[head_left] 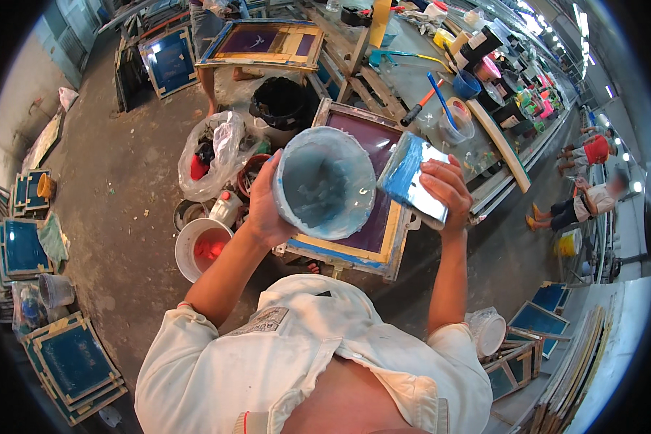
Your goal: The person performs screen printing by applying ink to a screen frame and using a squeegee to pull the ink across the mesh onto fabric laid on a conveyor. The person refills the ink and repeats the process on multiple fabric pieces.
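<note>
My left hand [267, 206] is closed on the left side of a whitish plastic tub [325, 184], tilted so its inside shows. Grey-blue ink coats its bottom and walls, with paler smears around the rim. At the tub's right, my right hand [447, 189] grips a shiny, flat rectangular metal piece [414, 177] smeared with blue; its exact kind is unclear. A small gap separates it from the tub's rim. Below both hands lies a wood-framed printing screen [383, 249] with dark purple mesh, partly hidden by the tub.
Left of the screen stand a white bucket with red ink [188, 249], a clear bag of rubbish [208, 155] and a black-lined bin [278, 101]. A table at right holds a clear cup [456, 123] and many ink pots. One person stands at the far screen [260, 43]; others are at right.
</note>
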The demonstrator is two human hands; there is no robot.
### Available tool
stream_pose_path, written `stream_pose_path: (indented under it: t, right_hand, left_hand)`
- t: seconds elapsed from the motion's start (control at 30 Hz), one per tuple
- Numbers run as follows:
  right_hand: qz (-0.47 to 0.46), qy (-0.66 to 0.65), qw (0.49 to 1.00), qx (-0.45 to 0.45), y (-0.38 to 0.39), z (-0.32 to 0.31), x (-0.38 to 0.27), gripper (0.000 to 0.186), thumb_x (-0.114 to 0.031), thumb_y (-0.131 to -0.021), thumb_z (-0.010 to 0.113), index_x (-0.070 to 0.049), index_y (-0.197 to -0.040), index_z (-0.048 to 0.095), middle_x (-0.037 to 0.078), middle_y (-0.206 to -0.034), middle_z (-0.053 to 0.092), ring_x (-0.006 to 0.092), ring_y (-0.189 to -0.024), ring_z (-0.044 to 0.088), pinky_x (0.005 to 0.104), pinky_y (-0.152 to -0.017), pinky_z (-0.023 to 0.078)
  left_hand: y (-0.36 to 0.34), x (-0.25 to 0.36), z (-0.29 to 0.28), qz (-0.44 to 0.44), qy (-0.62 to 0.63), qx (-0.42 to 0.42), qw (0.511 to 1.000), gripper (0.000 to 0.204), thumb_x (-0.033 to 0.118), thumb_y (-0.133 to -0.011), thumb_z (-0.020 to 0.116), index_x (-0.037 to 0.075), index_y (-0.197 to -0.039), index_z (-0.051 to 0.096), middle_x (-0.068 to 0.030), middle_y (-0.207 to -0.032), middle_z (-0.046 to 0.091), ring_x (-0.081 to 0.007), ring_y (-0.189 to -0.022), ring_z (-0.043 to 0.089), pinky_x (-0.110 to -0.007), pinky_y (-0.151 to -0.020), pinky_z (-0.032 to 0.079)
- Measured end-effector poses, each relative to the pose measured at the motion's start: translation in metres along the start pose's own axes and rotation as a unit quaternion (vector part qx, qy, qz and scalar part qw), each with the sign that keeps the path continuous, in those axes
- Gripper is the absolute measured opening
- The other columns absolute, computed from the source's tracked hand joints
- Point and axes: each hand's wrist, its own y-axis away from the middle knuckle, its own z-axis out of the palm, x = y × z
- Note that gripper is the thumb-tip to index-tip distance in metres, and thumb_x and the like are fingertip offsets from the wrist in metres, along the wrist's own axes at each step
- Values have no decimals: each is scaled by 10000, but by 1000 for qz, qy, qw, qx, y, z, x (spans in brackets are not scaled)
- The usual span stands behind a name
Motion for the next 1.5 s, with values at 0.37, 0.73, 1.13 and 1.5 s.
stream_pose_path:
  t: [0.37,0.73,1.13,1.5]
  right_hand:
    - [390,-637,618,244,31,37,-22,407,20,-920,687,-106,-1291,576,40,-1134,683,193,-1100,633,431,-1006,506]
    - [402,-573,688,194,29,20,-11,347,38,-886,723,-77,-1202,638,43,-1154,688,178,-1092,643,396,-1007,496]
    - [331,-466,816,88,44,15,6,316,39,-896,703,-34,-1200,667,77,-1163,698,207,-1095,657,384,-992,516]
    - [299,30,895,-330,129,129,46,231,-62,-816,622,-121,-1028,690,136,-843,692,369,-804,668,470,-738,536]
  left_hand:
    - [-20,-13,-11,19,38,94,995,590,522,-1041,367,94,-1406,547,-109,-1373,603,-310,-1240,587,-506,-1100,446]
    - [-26,-2,-9,36,38,116,992,581,532,-1038,372,117,-1411,533,-100,-1391,586,-317,-1256,578,-517,-1064,475]
    - [-39,2,-23,50,50,102,992,659,551,-1025,407,84,-1489,404,-183,-1437,529,-442,-1270,553,-604,-1021,503]
    - [47,55,-89,168,-36,204,964,753,573,-993,484,72,-1541,361,-240,-1527,431,-463,-1373,443,-586,-1124,398]
